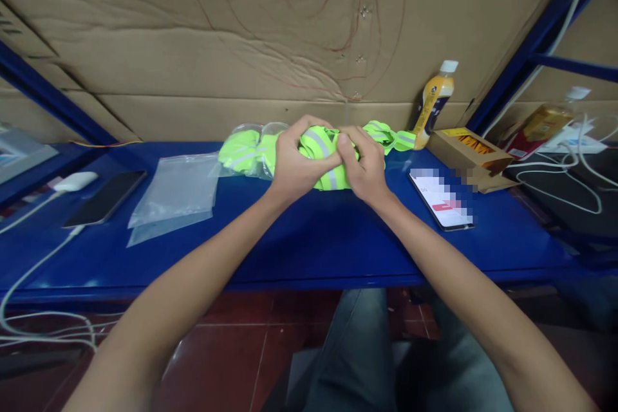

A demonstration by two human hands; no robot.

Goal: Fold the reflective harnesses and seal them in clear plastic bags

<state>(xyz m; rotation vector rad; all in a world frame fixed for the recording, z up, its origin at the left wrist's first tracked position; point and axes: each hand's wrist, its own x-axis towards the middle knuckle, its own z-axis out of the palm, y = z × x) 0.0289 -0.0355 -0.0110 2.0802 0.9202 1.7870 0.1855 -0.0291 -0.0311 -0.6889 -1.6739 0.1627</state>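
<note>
Between my two hands is a bundled neon-yellow reflective vest [333, 179] with silvery-grey stripes, held just above or on the blue shelf. My left hand [299, 161] wraps around its left side, fingers over the top. From the right, my right hand [364, 164] grips the bundle with the thumb pressed on its front. Just left of my left hand lie neon-yellow pieces in clear plastic bags [246, 151]. Behind my right hand, more striped neon-yellow material [403, 140] reaches toward a bottle. Whether it joins the bundle I cannot tell.
Flat clear plastic bags [176, 190] lie on the blue shelf [309, 251] at left, near a dark phone [106, 198] on a cable. On the right are a lit phone [441, 199], a yellow-labelled bottle [433, 103] and an open cardboard box [468, 158]. Cardboard [241, 58] stands behind.
</note>
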